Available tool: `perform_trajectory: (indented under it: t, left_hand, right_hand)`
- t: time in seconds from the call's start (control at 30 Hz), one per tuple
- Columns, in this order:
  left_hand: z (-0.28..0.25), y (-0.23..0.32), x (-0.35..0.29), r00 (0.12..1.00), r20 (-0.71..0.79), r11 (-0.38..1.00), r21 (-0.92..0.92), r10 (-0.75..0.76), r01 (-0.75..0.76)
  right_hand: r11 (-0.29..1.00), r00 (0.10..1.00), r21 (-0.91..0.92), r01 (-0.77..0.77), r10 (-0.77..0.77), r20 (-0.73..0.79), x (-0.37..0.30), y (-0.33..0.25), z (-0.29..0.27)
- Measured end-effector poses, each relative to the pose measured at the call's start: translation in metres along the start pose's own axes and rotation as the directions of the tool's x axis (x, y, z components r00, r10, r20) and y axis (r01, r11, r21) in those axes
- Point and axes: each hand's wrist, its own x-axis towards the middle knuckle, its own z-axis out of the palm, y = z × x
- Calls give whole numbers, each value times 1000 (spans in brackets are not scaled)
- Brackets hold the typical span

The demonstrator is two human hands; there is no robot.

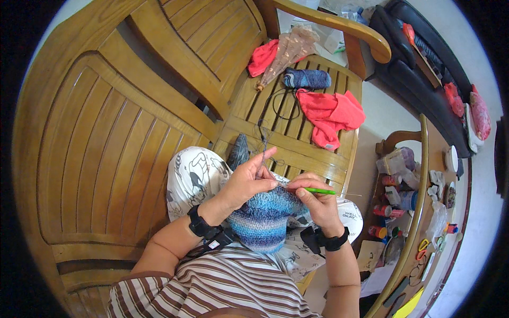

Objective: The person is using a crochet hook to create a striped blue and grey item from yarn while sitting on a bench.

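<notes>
A striped crocheted piece [260, 225] in blue, white and dark blue yarn hangs over my lap. My left hand [246, 180] pinches its upper edge between thumb and fingers, with the index finger raised and dark yarn [263, 139] running up past it. In my right hand [319, 204] is a crochet hook [318, 191] with a green handle, its tip end hidden at the work's edge by my fingers. A thin pale line sticks out to the right beyond the handle. Close to my left hand, a dark grey-blue yarn bundle [239, 151] lies by my knee.
On the slatted wooden bench [246, 114] lie a blue yarn ball [307, 79], a coral-red cloth [334, 117], a folded brown umbrella [286, 55] and a looped dark strand. A table [450, 212] at the right holds jars, bags and orange-handled scissors [422, 248]. Behind stands a black sofa [408, 79].
</notes>
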Motion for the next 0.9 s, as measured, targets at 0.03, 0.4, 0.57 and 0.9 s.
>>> perform_trajectory:
  t: [0.03, 0.4, 0.57, 0.9]
  left_hand:
    - [0, 1, 0, 1000, 1, 999, -34, -17, 17]
    - [1, 3, 3, 998, -24, 992, -116, -53, 50]
    - [4, -6, 7, 996, -76, 986, -154, 51, -63]
    - [8, 0, 7, 994, -87, 904, -426, -73, 29]
  right_hand:
    - [1000, 1000, 17, -9, 9, 0, 0, 2, 2]
    - [961, 971, 189, -201, 221, -91, 0, 9, 13]
    - [940, 953, 247, -234, 272, -135, 2, 18, 17]
    - [941, 963, 276, -198, 239, -123, -2, 25, 19]
